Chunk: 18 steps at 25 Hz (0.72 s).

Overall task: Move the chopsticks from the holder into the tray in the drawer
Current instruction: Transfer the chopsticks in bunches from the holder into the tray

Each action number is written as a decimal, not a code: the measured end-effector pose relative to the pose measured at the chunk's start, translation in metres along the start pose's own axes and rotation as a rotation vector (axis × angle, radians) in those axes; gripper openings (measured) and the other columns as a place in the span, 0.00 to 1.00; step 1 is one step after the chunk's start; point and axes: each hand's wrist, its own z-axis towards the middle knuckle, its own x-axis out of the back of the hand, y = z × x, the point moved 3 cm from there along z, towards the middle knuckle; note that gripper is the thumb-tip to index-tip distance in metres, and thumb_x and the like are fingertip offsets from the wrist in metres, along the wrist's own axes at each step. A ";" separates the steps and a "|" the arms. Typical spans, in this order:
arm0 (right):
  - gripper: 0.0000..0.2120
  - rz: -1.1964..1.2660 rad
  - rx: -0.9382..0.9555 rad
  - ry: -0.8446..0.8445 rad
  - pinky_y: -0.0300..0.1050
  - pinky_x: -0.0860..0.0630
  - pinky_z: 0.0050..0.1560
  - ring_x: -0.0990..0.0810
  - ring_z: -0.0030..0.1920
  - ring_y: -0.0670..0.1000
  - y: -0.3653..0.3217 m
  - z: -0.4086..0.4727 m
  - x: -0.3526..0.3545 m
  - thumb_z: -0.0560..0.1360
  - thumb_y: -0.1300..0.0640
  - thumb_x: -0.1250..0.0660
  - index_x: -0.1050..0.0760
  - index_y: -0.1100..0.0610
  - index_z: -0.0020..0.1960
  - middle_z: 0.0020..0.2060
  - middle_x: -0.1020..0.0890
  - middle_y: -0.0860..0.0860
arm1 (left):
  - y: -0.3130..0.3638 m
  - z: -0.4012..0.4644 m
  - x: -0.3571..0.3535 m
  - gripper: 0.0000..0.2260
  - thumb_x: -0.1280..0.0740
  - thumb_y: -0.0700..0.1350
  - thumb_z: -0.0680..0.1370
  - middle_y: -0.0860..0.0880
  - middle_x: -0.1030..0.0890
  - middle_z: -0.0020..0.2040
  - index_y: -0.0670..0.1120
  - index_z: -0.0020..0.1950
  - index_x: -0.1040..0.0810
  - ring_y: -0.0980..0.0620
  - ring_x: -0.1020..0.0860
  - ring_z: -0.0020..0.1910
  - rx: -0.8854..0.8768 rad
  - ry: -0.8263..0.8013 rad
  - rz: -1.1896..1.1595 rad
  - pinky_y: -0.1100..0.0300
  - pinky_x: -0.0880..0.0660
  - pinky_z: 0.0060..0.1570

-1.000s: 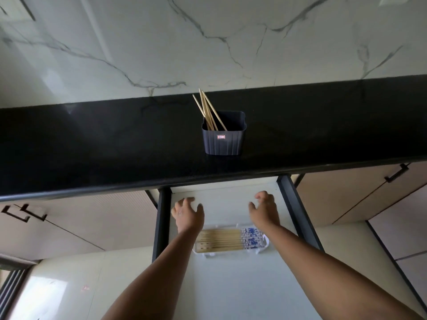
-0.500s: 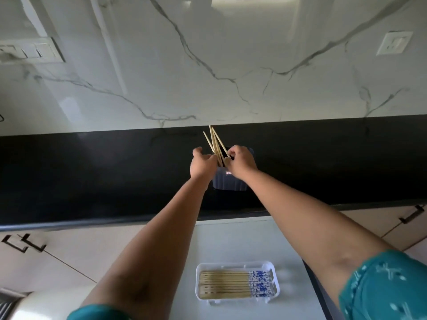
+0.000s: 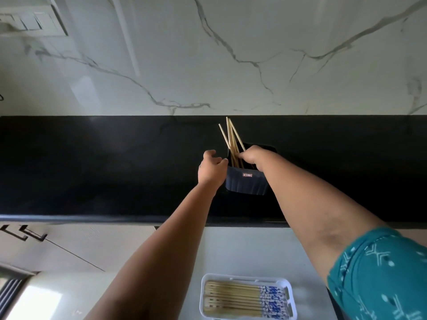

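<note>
A dark blue ribbed holder (image 3: 247, 183) stands on the black countertop (image 3: 104, 169). Several pale wooden chopsticks (image 3: 231, 139) lean out of it toward the upper left. My right hand (image 3: 253, 155) reaches over the holder's rim, its fingers closed around the chopsticks' lower part. My left hand (image 3: 211, 168) presses against the holder's left side, fingers curled on its wall. Below, a white tray (image 3: 290, 296) lies in the open drawer (image 3: 231, 250), filled with several chopsticks (image 3: 233, 301) that have blue patterned ends.
A white marble wall (image 3: 208, 54) rises behind the counter, with a switch plate (image 3: 30, 21) at the upper left. Beige cabinet fronts with black handles (image 3: 23, 232) sit left of the drawer.
Both hands rose from the drawer's front edge to the holder. My right hand has closed on the chopsticks, and my left has settled against the holder's side.
</note>
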 end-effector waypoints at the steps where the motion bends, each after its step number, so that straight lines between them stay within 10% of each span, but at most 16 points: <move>1: 0.25 -0.014 0.014 -0.016 0.50 0.30 0.47 0.24 0.54 0.59 -0.001 0.005 -0.003 0.75 0.45 0.33 0.26 0.61 0.65 0.60 0.22 0.58 | -0.003 0.003 -0.002 0.24 0.35 0.47 0.76 0.50 0.21 0.61 0.49 0.71 0.35 0.49 0.23 0.57 -0.004 -0.003 0.002 0.53 0.23 0.54; 6: 0.13 -0.140 0.156 -0.031 0.48 0.26 0.50 0.23 0.52 0.57 -0.007 0.016 -0.008 0.80 0.55 0.37 0.23 0.62 0.58 0.56 0.21 0.59 | -0.011 0.008 -0.004 0.23 0.35 0.47 0.76 0.50 0.21 0.62 0.49 0.70 0.34 0.49 0.23 0.60 -0.028 -0.003 0.022 0.62 0.26 0.44; 12: 0.09 0.208 0.320 0.120 0.42 0.23 0.43 0.18 0.50 0.51 -0.010 -0.012 0.023 0.82 0.57 0.42 0.26 0.60 0.56 0.52 0.18 0.55 | -0.002 -0.001 0.004 0.26 0.35 0.47 0.77 0.48 0.20 0.62 0.47 0.73 0.39 0.47 0.24 0.62 0.009 0.073 -0.031 0.51 0.25 0.58; 18: 0.11 0.536 0.679 0.683 0.28 0.26 0.52 0.17 0.50 0.48 0.005 -0.113 0.046 0.82 0.57 0.44 0.27 0.61 0.56 0.49 0.16 0.54 | 0.050 -0.075 0.002 0.32 0.37 0.60 0.76 0.59 0.21 0.53 0.49 0.75 0.45 0.53 0.24 0.61 -0.099 0.106 -0.322 0.60 0.29 0.56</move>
